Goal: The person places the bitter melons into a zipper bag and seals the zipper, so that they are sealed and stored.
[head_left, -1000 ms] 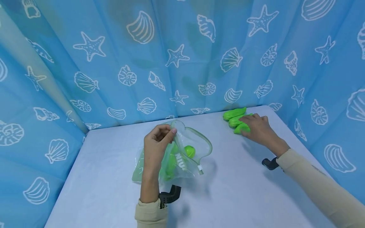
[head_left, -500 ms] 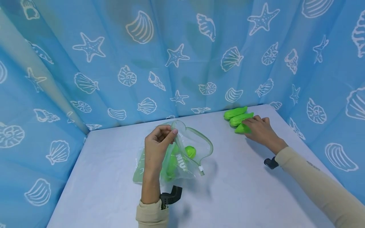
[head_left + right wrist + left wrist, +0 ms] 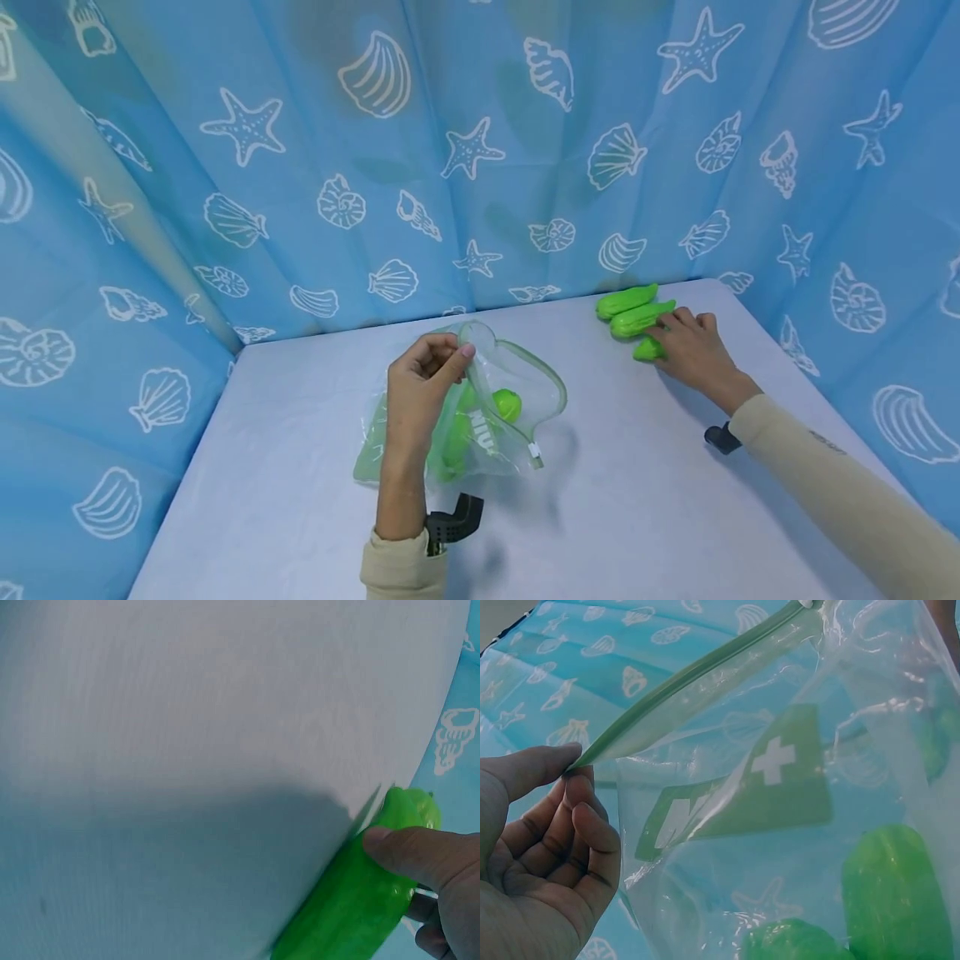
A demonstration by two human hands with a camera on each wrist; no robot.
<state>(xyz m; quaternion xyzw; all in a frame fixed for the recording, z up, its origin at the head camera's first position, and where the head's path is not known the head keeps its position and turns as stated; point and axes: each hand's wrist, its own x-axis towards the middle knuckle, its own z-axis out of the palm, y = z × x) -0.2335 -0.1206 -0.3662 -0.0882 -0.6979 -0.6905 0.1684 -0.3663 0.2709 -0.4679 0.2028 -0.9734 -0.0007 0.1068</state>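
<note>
before us, the left hand point(image 3: 422, 387) pinches a clear bag point(image 3: 483, 433) so its rim gapes; at the bag's two o'clock, the right hand point(image 3: 693, 350) grips a green vegetable point(image 3: 647, 349) beside two others point(image 3: 641, 319).

Left hand point(image 3: 420, 379) is doing a thumb-and-finger pinch, other fingers point(image 3: 598, 844) loosely curled just below it, left forearm point(image 3: 402, 492) straight underneath. Right hand point(image 3: 696, 350) is gripping knuckles-up, thumb one side, fingers opposite, sleeved right forearm point(image 3: 825, 475) slanting back behind the grip.
</note>
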